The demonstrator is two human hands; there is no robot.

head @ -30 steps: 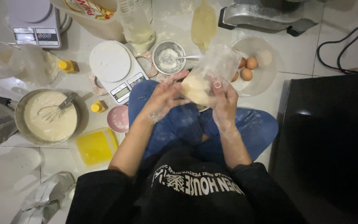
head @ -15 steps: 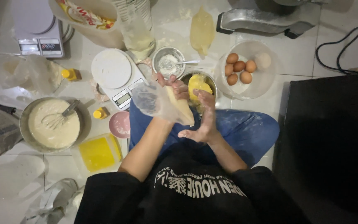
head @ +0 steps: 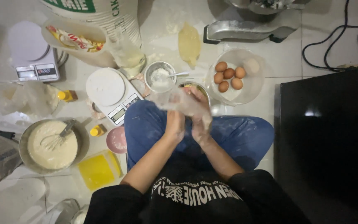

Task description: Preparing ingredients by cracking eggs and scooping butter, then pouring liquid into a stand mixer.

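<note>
Five brown eggs in one clear plastic bowl. Two white digital kitchen scales. Two small yellow-capped bottles. One metal pan of pale batter, one wire whisk.

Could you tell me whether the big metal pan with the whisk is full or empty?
Partly full: pale batter covers the pan's bottom, and the whisk rests in it.
</note>
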